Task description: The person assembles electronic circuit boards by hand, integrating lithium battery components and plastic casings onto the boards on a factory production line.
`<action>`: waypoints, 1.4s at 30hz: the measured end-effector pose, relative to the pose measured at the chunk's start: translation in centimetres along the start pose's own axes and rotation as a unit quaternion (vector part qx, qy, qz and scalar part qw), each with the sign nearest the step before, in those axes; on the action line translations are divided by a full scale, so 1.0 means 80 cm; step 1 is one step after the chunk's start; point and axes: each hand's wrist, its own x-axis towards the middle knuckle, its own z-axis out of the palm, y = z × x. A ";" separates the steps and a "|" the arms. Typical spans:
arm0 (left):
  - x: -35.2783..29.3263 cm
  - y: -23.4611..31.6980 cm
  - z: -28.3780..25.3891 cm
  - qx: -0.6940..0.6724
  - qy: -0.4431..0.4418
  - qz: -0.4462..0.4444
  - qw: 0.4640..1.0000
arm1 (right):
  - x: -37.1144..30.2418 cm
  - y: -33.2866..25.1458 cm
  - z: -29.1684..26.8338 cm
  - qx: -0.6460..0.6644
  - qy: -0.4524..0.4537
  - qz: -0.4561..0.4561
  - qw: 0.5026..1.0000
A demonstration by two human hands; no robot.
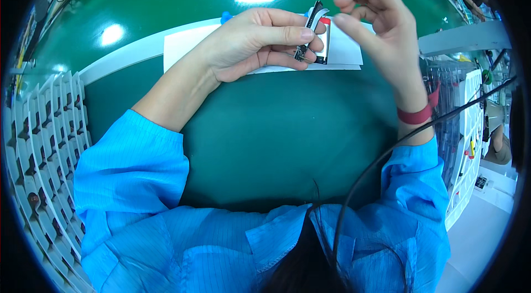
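Note:
My left hand [264, 38] is closed around a narrow black electronic part [302, 52], pinching it between thumb and fingers. The part is held tilted, and a pale curled strip [317, 16] shows along its upper end. To the right, my right hand [381, 30] is raised with thumb and fingers apart and bent. Nothing shows between them, and they are slightly blurred. Just behind the left fingertips is a small rectangular piece [325, 44] with red, white and black on it, partly hidden. White paper [345, 55] lies beneath both hands.
A dark green mat [276, 127] covers the work surface before me. White slotted trays [47, 144] holding several small dark parts stand at the left. Clear plastic trays [445, 94] and a white rack [467, 144] are at the right. A black cable [387, 152] crosses near my right forearm.

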 end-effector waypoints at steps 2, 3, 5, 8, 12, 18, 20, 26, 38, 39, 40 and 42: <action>-0.002 -0.001 -0.002 0.006 0.005 0.004 1.000 | -0.002 -0.005 0.015 -0.175 -0.002 -0.102 0.979; -0.003 -0.002 -0.002 0.006 0.006 0.002 1.000 | -0.002 -0.012 0.026 -0.248 0.021 -0.131 0.960; -0.002 -0.003 0.000 0.010 -0.001 0.008 1.000 | -0.005 -0.002 0.023 -0.265 0.023 -0.162 0.950; -0.002 -0.001 -0.003 0.008 -0.007 0.023 1.000 | -0.014 -0.010 0.020 -0.138 -0.009 -0.153 0.978; 0.002 -0.001 -0.005 -0.019 0.007 0.032 0.999 | 0.015 0.035 -0.027 0.013 0.113 0.053 0.992; -0.003 0.003 -0.004 -0.065 -0.038 0.032 0.997 | 0.024 0.073 -0.044 -0.135 0.095 0.174 0.971; -0.003 0.002 -0.006 -0.066 -0.037 0.033 0.997 | 0.011 0.057 -0.026 0.245 -0.017 0.256 0.935; 0.000 -0.004 -0.008 -0.019 -0.026 0.027 0.999 | -0.015 0.041 0.011 0.393 -0.087 0.226 0.887; 0.003 -0.004 -0.003 0.074 0.025 0.038 0.996 | -0.022 0.019 0.020 0.351 0.019 0.265 0.898; 0.003 -0.004 -0.005 0.057 0.015 0.034 0.998 | -0.022 0.020 0.018 0.351 0.020 0.265 0.898; 0.002 -0.006 -0.005 0.055 0.017 0.033 0.998 | -0.022 0.023 0.014 0.358 0.011 0.256 0.898; 0.002 -0.009 -0.002 0.073 0.032 0.047 0.996 | -0.023 0.025 0.012 0.366 0.001 0.250 0.897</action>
